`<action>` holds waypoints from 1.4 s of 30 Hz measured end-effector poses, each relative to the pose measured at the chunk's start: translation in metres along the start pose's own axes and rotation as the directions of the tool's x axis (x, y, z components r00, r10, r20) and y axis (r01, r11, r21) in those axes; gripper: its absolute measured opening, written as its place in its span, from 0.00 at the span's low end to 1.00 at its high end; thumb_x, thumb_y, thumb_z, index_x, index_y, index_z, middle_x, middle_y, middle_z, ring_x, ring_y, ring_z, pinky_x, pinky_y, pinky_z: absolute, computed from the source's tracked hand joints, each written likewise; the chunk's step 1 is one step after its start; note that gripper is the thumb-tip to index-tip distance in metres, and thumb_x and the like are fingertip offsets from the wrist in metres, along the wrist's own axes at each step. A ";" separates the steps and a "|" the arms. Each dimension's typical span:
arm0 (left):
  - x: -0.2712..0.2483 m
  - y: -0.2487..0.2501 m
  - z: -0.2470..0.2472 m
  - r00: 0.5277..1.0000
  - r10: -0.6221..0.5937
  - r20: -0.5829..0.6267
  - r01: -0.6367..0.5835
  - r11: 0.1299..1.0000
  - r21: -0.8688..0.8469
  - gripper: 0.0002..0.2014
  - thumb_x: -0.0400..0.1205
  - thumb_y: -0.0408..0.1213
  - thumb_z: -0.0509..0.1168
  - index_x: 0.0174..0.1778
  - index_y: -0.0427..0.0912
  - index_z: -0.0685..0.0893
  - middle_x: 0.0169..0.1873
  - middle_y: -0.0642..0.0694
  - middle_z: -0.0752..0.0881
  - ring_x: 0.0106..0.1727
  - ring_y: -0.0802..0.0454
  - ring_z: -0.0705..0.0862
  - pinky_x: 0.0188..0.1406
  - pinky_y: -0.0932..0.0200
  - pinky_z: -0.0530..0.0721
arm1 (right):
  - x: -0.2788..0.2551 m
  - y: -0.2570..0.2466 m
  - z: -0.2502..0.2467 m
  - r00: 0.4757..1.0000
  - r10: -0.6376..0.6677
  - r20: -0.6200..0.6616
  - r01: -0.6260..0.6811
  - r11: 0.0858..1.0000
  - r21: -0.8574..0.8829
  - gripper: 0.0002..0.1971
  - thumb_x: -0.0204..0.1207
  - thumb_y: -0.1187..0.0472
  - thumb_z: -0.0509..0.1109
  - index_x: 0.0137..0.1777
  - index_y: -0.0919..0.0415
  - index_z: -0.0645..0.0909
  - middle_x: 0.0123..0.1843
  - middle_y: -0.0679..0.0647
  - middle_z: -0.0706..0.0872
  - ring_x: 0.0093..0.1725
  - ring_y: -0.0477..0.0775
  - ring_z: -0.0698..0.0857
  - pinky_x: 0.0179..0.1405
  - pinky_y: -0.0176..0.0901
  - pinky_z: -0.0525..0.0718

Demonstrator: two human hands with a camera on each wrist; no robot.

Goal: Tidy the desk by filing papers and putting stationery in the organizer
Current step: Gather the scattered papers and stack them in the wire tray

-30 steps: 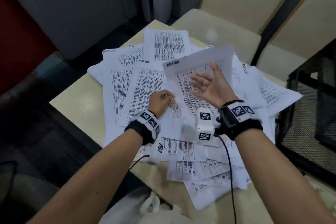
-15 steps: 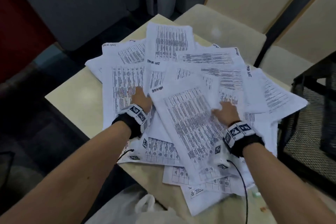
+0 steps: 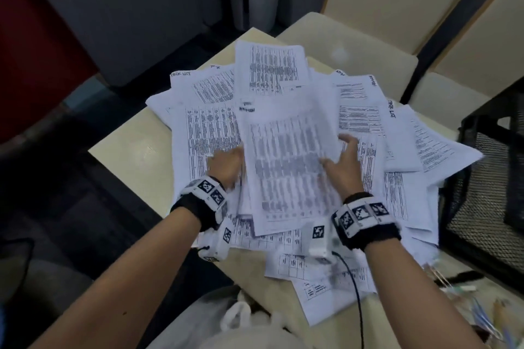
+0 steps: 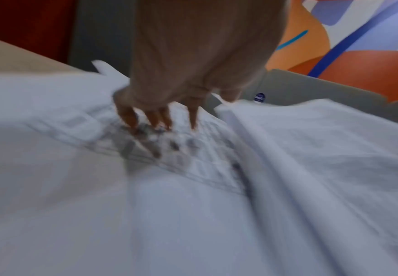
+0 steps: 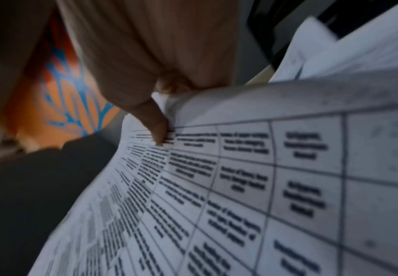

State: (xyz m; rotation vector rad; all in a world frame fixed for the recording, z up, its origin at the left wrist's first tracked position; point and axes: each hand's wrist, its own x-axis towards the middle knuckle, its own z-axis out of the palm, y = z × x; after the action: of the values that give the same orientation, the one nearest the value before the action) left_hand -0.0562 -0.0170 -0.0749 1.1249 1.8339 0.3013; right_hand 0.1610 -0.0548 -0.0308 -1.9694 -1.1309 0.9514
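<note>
Both hands shifted: right hand [image 3: 344, 163] now pinches top sheet [image 3: 286, 156], left hand [image 3: 226, 161] fingertips press papers [image 3: 209, 133], relaxed

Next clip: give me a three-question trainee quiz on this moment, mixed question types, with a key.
1. True or false: the right hand pinches the edge of the top sheet.
2. Multiple choice: where do the fingertips of the left hand rest? A) on the bare desk B) on printed papers C) on the black mesh organizer
3. Fill in: the loose pens and pencils lie at the desk's near ____ corner.

Key: 1 true, thumb on top in the right wrist view; 2 B; 3 right.
</note>
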 end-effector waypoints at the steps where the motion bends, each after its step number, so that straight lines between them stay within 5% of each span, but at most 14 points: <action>1: 0.000 -0.003 -0.010 0.995 -0.038 -0.088 0.045 0.995 0.084 0.35 0.81 0.62 0.49 0.75 0.37 0.70 0.74 0.26 0.65 0.76 0.28 0.64 0.77 0.35 0.62 | 0.001 -0.001 -0.012 0.998 -0.015 -0.064 0.013 0.999 -0.032 0.21 0.79 0.72 0.64 0.72 0.65 0.67 0.60 0.57 0.79 0.57 0.52 0.80 0.33 0.22 0.78; 3: -0.005 -0.013 -0.028 0.963 -0.096 -0.252 0.143 0.975 0.173 0.41 0.80 0.56 0.60 0.83 0.40 0.52 0.81 0.31 0.48 0.82 0.31 0.47 0.79 0.33 0.52 | 0.009 0.007 -0.033 0.975 0.035 -0.221 -0.060 0.993 -0.104 0.17 0.79 0.68 0.63 0.68 0.69 0.75 0.64 0.63 0.82 0.64 0.60 0.81 0.52 0.37 0.79; 6: -0.007 -0.029 -0.038 0.924 -0.210 -0.319 0.274 0.946 0.173 0.57 0.72 0.56 0.72 0.82 0.36 0.40 0.82 0.31 0.42 0.83 0.35 0.44 0.80 0.32 0.50 | 0.020 0.038 -0.048 0.911 0.243 -0.332 -0.323 0.922 -0.212 0.18 0.77 0.66 0.62 0.66 0.67 0.77 0.69 0.69 0.77 0.69 0.69 0.74 0.66 0.53 0.74; 13: -0.012 -0.035 -0.008 0.942 0.034 -0.335 0.108 0.911 0.398 0.51 0.62 0.60 0.76 0.70 0.33 0.62 0.69 0.35 0.65 0.71 0.38 0.65 0.69 0.38 0.69 | -0.010 0.054 -0.022 0.982 0.126 -0.140 -0.166 0.930 -0.327 0.20 0.77 0.71 0.61 0.70 0.71 0.71 0.68 0.70 0.78 0.65 0.69 0.79 0.62 0.56 0.79; 16: -0.017 -0.033 -0.005 0.953 0.053 -0.297 0.091 0.889 0.449 0.47 0.66 0.56 0.76 0.71 0.35 0.62 0.70 0.35 0.65 0.73 0.38 0.65 0.71 0.38 0.66 | -0.021 0.019 -0.040 0.947 -0.170 -0.272 0.065 0.932 -0.357 0.22 0.79 0.64 0.62 0.73 0.66 0.70 0.65 0.70 0.82 0.62 0.69 0.81 0.59 0.52 0.77; 19: -0.024 -0.030 -0.001 0.959 0.078 -0.271 0.044 0.907 0.418 0.45 0.67 0.50 0.77 0.72 0.34 0.61 0.71 0.33 0.64 0.72 0.36 0.65 0.69 0.39 0.70 | -0.033 -0.035 -0.071 0.788 -0.357 -0.502 0.241 0.929 -0.283 0.24 0.80 0.64 0.60 0.75 0.69 0.67 0.64 0.70 0.82 0.61 0.67 0.82 0.58 0.44 0.73; 22: -0.031 -0.032 0.004 0.965 0.086 -0.249 0.022 0.914 0.405 0.46 0.67 0.52 0.77 0.72 0.32 0.61 0.72 0.32 0.62 0.73 0.35 0.64 0.69 0.40 0.72 | -0.046 -0.077 -0.093 0.674 -0.274 -0.686 0.382 0.924 0.007 0.30 0.83 0.70 0.57 0.80 0.74 0.47 0.77 0.58 0.66 0.72 0.39 0.68 0.49 0.02 0.56; 24: -0.034 -0.033 0.008 0.968 0.083 -0.239 0.026 0.908 0.419 0.47 0.66 0.56 0.76 0.71 0.32 0.62 0.72 0.33 0.61 0.73 0.36 0.63 0.68 0.40 0.73 | -0.042 -0.078 -0.091 0.715 -0.196 -0.671 0.378 0.916 0.135 0.34 0.81 0.73 0.58 0.80 0.75 0.40 0.81 0.63 0.58 0.73 0.40 0.63 0.42 -0.01 0.52; 26: -0.037 -0.034 0.009 0.965 0.096 -0.244 0.017 0.906 0.422 0.44 0.67 0.57 0.74 0.69 0.32 0.65 0.71 0.33 0.62 0.72 0.35 0.63 0.68 0.40 0.73 | -0.028 -0.059 -0.075 0.827 -0.115 -0.551 0.236 0.959 0.154 0.34 0.79 0.73 0.60 0.81 0.71 0.47 0.79 0.63 0.66 0.69 0.45 0.70 0.48 0.04 0.61; 29: -0.034 -0.032 0.006 0.964 0.120 -0.237 -0.035 0.941 0.336 0.34 0.78 0.52 0.66 0.70 0.31 0.68 0.72 0.31 0.63 0.74 0.34 0.62 0.71 0.40 0.68 | -0.012 -0.013 -0.039 0.955 0.001 -0.297 -0.009 1.000 -0.026 0.21 0.77 0.71 0.60 0.71 0.70 0.70 0.66 0.64 0.80 0.66 0.60 0.80 0.56 0.39 0.76; 32: -0.025 -0.030 0.003 0.986 0.100 -0.134 -0.081 0.986 0.143 0.36 0.85 0.57 0.44 0.72 0.27 0.69 0.73 0.24 0.66 0.75 0.31 0.64 0.75 0.41 0.63 | -0.020 0.020 -0.002 0.987 0.113 -0.117 -0.126 0.985 -0.116 0.15 0.78 0.70 0.59 0.63 0.71 0.75 0.60 0.61 0.82 0.58 0.59 0.82 0.47 0.42 0.75; 34: -0.024 -0.026 0.008 0.996 0.058 -0.073 -0.060 0.998 -0.024 0.48 0.79 0.68 0.36 0.73 0.25 0.67 0.74 0.23 0.65 0.75 0.30 0.67 0.77 0.40 0.65 | -0.031 0.025 0.019 0.983 0.180 -0.029 -0.182 0.980 -0.086 0.19 0.78 0.69 0.61 0.69 0.72 0.68 0.68 0.67 0.78 0.64 0.63 0.80 0.55 0.46 0.78; 38: -0.036 -0.027 0.019 0.999 0.054 0.000 -0.052 0.972 -0.229 0.37 0.82 0.58 0.55 0.74 0.28 0.64 0.60 0.34 0.74 0.51 0.43 0.81 0.47 0.52 0.84 | -0.053 0.018 0.040 0.965 0.225 0.134 -0.212 0.972 -0.105 0.26 0.82 0.69 0.57 0.78 0.66 0.54 0.76 0.69 0.70 0.68 0.65 0.77 0.68 0.54 0.77; 42: -0.051 -0.020 0.014 0.997 0.054 0.054 -0.036 0.955 -0.296 0.34 0.80 0.47 0.66 0.75 0.29 0.64 0.61 0.39 0.80 0.58 0.40 0.83 0.58 0.47 0.84 | -0.069 -0.018 0.005 0.997 -0.065 0.051 0.067 0.997 -0.043 0.18 0.83 0.70 0.57 0.72 0.67 0.68 0.62 0.51 0.76 0.56 0.50 0.77 0.52 0.29 0.76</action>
State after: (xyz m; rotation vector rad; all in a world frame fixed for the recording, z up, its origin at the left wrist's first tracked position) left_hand -0.0487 -0.0726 -0.0652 0.9567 1.6464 0.5424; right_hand 0.1245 -0.1081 -0.0011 -1.9407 -1.2476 0.9522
